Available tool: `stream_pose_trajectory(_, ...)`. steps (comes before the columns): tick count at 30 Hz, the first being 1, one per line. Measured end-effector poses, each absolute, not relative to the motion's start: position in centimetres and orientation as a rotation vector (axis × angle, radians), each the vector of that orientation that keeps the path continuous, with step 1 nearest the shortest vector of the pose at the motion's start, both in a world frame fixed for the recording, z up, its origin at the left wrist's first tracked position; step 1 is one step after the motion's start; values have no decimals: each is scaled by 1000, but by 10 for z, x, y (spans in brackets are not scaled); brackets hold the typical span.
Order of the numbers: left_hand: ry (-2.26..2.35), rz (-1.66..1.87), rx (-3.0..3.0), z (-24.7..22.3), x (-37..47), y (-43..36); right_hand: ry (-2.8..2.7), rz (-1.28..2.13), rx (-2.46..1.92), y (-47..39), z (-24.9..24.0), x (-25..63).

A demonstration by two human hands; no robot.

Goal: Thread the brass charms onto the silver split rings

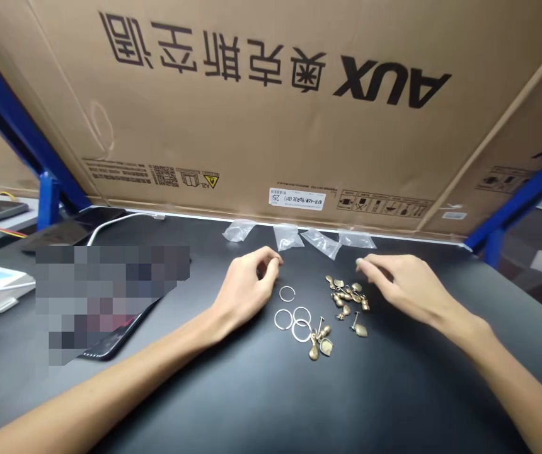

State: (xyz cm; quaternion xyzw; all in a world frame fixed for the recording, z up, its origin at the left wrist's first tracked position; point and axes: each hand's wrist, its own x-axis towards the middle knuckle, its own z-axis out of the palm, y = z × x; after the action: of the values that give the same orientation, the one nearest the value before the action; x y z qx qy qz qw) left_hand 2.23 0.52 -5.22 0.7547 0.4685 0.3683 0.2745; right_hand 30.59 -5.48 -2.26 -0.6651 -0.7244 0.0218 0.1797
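My left hand (248, 282) hovers over the black table with its fingers curled and its fingertips together. Whatever they may hold is too small to make out. Just below its fingertips lie several thin silver split rings (275, 320), some of them overlapping. My right hand (401, 282) is pinched at thumb and forefinger, right beside a loose pile of small bronze-coloured metal charms (341, 296). Something tiny seems to be at those fingertips, but its kind is unclear. A few more bronze charms (315, 350) lie against the rings, and one flat charm (360, 330) lies apart below the pile.
Several clear plastic bags (288, 237) lie along the back edge, in front of a large cardboard box (252, 126). Blue metal frame posts (48, 200) stand at both sides. On the left are a dark device (105, 350), partly pixelated, and a white cable (120, 219).
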Motion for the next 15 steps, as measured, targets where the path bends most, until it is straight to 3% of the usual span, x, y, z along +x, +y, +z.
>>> stream_pose_trajectory(5, 1365, 994, 1803, -49, 17, 13, -1809, 44, -1998, -33, -46, 329)
stream_pose_trajectory(15, 1406, 989, 1722, -44, 17, 13, -1861, 120, -2132, -27, -61, 325)
